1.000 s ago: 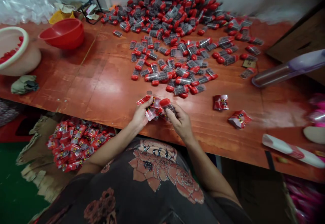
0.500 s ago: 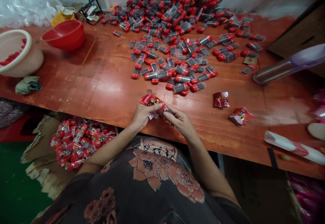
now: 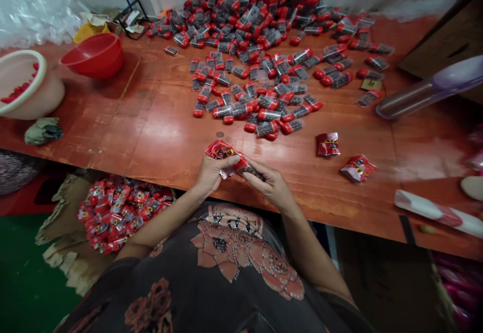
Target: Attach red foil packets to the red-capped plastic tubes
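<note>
My left hand (image 3: 212, 173) is closed on a red printed plastic wrapper (image 3: 219, 149), thumb pressed across it. Between thumb and fingers, my right hand (image 3: 270, 181) grips a small clear bottle (image 3: 252, 168) of dark beads with a red cap. The bottle's capped end meets the wrapper at my left thumb; whether it is inside the wrapper I cannot tell. Just beyond my hands, many like bottles (image 3: 268, 115) lie spread on the wooden table (image 3: 166, 121). To the right are two red wrapped packets (image 3: 327, 145).
A large heap of bottles (image 3: 249, 16) backs onto the wall. Left are a red bowl (image 3: 92, 59), a white tub (image 3: 45, 89) and a crumpled cloth (image 3: 43, 131). Wrapped packets (image 3: 116, 207) fill a cardboard box below the table edge. Right lies a clear tube (image 3: 407, 102).
My right hand has brought the bottle's red end against the wrapper and tilted the bottle. My left thumb has moved over onto the place where they meet.
</note>
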Tool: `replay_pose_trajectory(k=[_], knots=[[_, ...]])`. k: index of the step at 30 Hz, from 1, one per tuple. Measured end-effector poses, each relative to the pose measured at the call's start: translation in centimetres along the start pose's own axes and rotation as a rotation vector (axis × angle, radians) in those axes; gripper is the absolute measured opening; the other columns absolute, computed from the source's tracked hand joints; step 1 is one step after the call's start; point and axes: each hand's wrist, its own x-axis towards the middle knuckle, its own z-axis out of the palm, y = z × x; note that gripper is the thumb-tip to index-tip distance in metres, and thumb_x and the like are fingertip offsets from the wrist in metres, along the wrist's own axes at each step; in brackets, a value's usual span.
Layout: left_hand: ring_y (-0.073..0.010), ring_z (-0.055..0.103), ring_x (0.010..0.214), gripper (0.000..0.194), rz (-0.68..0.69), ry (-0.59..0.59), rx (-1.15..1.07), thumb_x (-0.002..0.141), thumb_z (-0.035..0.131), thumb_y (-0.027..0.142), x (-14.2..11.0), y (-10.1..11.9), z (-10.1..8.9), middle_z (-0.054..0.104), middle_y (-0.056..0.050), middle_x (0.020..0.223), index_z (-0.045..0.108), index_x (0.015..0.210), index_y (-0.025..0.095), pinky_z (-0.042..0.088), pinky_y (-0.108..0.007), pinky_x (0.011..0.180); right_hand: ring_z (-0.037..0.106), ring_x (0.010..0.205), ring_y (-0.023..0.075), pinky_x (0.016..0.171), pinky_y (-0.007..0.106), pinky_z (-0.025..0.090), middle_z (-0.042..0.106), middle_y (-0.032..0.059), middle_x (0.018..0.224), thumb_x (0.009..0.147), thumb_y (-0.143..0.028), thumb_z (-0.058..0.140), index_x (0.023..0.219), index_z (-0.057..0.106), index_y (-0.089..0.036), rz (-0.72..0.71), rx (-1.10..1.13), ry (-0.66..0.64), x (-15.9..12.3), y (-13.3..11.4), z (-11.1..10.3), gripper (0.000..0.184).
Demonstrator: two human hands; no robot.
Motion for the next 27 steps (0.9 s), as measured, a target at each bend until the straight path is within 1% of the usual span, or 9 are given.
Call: replay_pose_trajectory(k=[2, 5, 8, 13, 17, 20, 23, 27], knots=[[-0.0128, 0.059, 0.057, 0.037, -0.025, -0.003, 0.004, 0.047, 0.091, 0.025, 0.0, 0.0, 0.0, 0.065, 0.003, 0.066, 0.062, 0.069, 0.018, 0.053, -0.028, 0.056, 0.063, 0.118, 0.0217, 0.110, 0.044, 0.043, 0.067, -0.0031, 0.132, 0.084, -0.028, 0.067, 0.131, 0.063, -0.036, -0.003, -0.021, 0.005, -0.1, 0.1, -0.1, 0.048], [-0.0141, 0.060, 0.061, 0.034, -0.068, -0.011, 0.017, 0.049, 0.089, 0.021, 0.0, 0.0, 0.0, 0.066, 0.002, 0.069, 0.064, 0.071, 0.019, 0.053, -0.031, 0.060, 0.067, 0.105, 0.0201, 0.101, 0.042, 0.050, 0.072, -0.0041, 0.120, 0.083, -0.028, 0.067, 0.128, 0.065, -0.037, 0.004, -0.037, -0.028, -0.1, 0.3, -0.6, 0.046], [-0.0147, 0.061, 0.064, 0.030, -0.085, -0.004, 0.014, 0.051, 0.088, 0.017, 0.1, 0.0, 0.0, 0.066, 0.000, 0.070, 0.065, 0.071, 0.018, 0.053, -0.032, 0.064, 0.068, 0.099, 0.0185, 0.096, 0.039, 0.052, 0.074, -0.0053, 0.113, 0.083, -0.028, 0.067, 0.125, 0.068, -0.038, -0.008, -0.042, -0.054, -0.1, 0.1, -1.1, 0.042], [-0.0145, 0.062, 0.064, 0.037, -0.058, -0.029, -0.020, 0.046, 0.092, 0.021, 0.4, -0.2, 0.0, 0.067, 0.000, 0.069, 0.065, 0.072, 0.015, 0.054, -0.032, 0.067, 0.067, 0.103, 0.0187, 0.099, 0.039, 0.051, 0.073, -0.0051, 0.116, 0.086, -0.030, 0.066, 0.130, 0.063, -0.037, -0.006, -0.041, -0.073, -0.3, 0.0, -1.5, 0.045], [-0.0139, 0.063, 0.063, 0.040, -0.054, -0.050, -0.029, 0.046, 0.094, 0.023, 0.3, -0.5, 0.0, 0.068, 0.000, 0.069, 0.066, 0.073, 0.014, 0.055, -0.031, 0.067, 0.067, 0.107, 0.0202, 0.101, 0.041, 0.051, 0.073, -0.0028, 0.119, 0.086, -0.032, 0.065, 0.132, 0.062, -0.033, -0.011, -0.036, -0.085, -0.4, 0.2, -1.5, 0.046], [-0.0133, 0.063, 0.063, 0.037, -0.036, -0.074, -0.018, 0.048, 0.093, 0.022, 0.0, -0.8, 0.0, 0.069, -0.001, 0.071, 0.068, 0.075, 0.015, 0.055, -0.030, 0.066, 0.066, 0.112, 0.0208, 0.104, 0.042, 0.050, 0.070, -0.0016, 0.125, 0.088, -0.033, 0.064, 0.132, 0.063, -0.033, -0.046, -0.056, -0.052, -0.4, 0.5, -1.1, 0.044], [-0.0134, 0.064, 0.063, 0.033, -0.013, -0.088, -0.013, 0.051, 0.092, 0.020, -0.3, -1.0, 0.0, 0.071, 0.000, 0.072, 0.070, 0.076, 0.017, 0.055, -0.029, 0.065, 0.064, 0.117, 0.0220, 0.106, 0.043, 0.049, 0.067, 0.0004, 0.131, 0.089, -0.032, 0.063, 0.133, 0.062, -0.034, -0.083, -0.099, 0.019, -0.4, 1.0, -0.4, 0.044], [-0.0138, 0.066, 0.064, 0.030, -0.034, -0.073, -0.045, 0.054, 0.090, 0.022, -0.4, -0.8, -0.1, 0.073, 0.000, 0.074, 0.071, 0.077, 0.019, 0.056, -0.029, 0.066, 0.068, 0.108, 0.0212, 0.097, 0.040, 0.055, 0.070, 0.0027, 0.125, 0.090, -0.030, 0.061, 0.135, 0.058, -0.033, -0.152, -0.152, 0.127, -0.7, 1.9, 0.5, 0.045]])
